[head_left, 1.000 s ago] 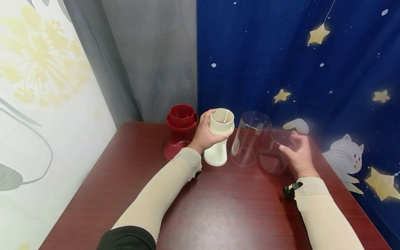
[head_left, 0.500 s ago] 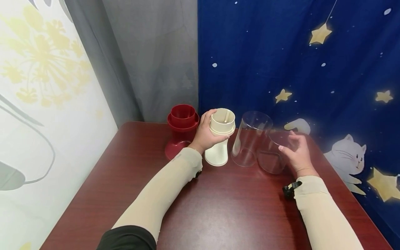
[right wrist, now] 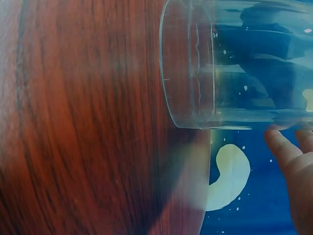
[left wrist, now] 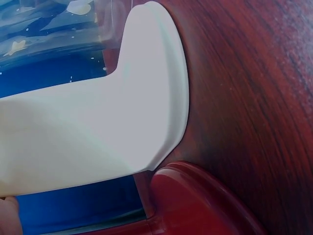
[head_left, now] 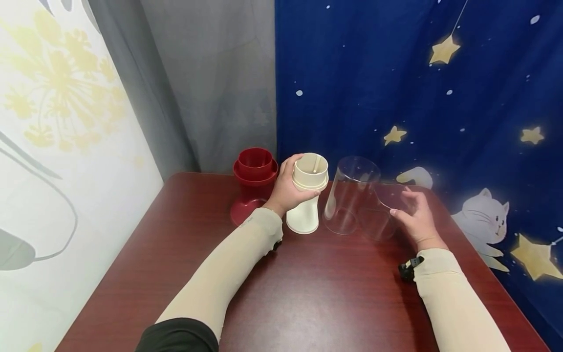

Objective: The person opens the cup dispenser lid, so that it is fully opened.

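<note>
My left hand (head_left: 290,188) grips the cup-like top of a cream plastic stand (head_left: 303,215), which stands upright on the table. Its foot nearly meets the foot of a matching red stand (left wrist: 200,200) in the left wrist view; there, only a bit of that hand shows. To the right, a tall clear cylinder (head_left: 347,205) stands upright. A second clear cylinder (right wrist: 234,63) is close beside it, and my right hand (head_left: 420,220) touches its right side with thumb and fingers spread. In the head view its outline is faint.
Dark red wooden table (head_left: 308,298) under everything. A grey curtain (head_left: 220,88) and a blue starry curtain (head_left: 352,73) hang just behind the row, with a white patterned curtain (head_left: 79,195) at the left.
The second clear cylinder has shifted a little left towards the first one, with my right hand following at its side. My left hand keeps its grip on the cream stand.
</note>
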Demonstrator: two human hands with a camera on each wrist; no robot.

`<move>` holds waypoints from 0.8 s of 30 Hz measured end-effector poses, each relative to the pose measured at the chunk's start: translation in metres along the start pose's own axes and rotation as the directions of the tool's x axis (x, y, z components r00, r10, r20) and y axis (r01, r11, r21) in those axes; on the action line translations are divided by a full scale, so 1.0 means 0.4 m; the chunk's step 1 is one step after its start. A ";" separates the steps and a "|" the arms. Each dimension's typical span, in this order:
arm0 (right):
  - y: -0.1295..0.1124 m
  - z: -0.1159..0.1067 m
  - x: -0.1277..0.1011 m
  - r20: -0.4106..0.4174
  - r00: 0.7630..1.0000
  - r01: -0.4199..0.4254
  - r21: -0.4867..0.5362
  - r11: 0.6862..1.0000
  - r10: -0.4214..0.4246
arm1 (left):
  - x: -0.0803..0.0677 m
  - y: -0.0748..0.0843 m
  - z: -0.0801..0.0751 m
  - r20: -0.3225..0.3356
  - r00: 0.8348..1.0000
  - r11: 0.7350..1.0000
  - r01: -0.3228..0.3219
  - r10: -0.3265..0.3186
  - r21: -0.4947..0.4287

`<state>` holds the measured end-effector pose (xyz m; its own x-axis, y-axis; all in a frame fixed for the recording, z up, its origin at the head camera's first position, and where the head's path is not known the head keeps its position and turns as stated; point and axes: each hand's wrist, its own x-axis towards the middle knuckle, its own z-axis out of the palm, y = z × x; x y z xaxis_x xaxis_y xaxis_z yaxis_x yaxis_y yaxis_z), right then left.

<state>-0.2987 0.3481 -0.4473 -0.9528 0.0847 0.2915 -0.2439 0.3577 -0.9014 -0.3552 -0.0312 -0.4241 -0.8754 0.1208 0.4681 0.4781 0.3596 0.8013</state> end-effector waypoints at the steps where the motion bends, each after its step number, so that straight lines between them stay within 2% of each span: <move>1: 0.000 0.000 0.000 0.000 1.000 0.000 0.005 1.000 0.000 | 0.001 0.000 0.000 0.003 1.000 1.000 0.000 0.000 -0.002; 8: -0.013 0.003 -0.002 -0.040 0.999 -0.018 0.066 0.998 0.021 | 0.006 -0.003 -0.008 0.012 1.000 1.000 0.001 -0.002 0.006; 16: -0.051 -0.016 0.006 -0.023 0.999 0.025 0.026 0.999 -0.025 | 0.014 -0.012 -0.022 0.018 1.000 1.000 0.022 -0.022 0.012; 24: -0.094 -0.037 0.008 -0.013 0.996 0.088 -0.010 0.996 -0.088 | 0.014 0.004 -0.034 0.029 0.999 0.999 0.040 -0.040 0.008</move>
<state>-0.2898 0.3488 -0.4076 -0.9251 0.0648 0.3742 -0.3253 0.3734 -0.8688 -0.3583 -0.0426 -0.4152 -0.8956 0.1329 0.4246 0.4422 0.3713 0.8165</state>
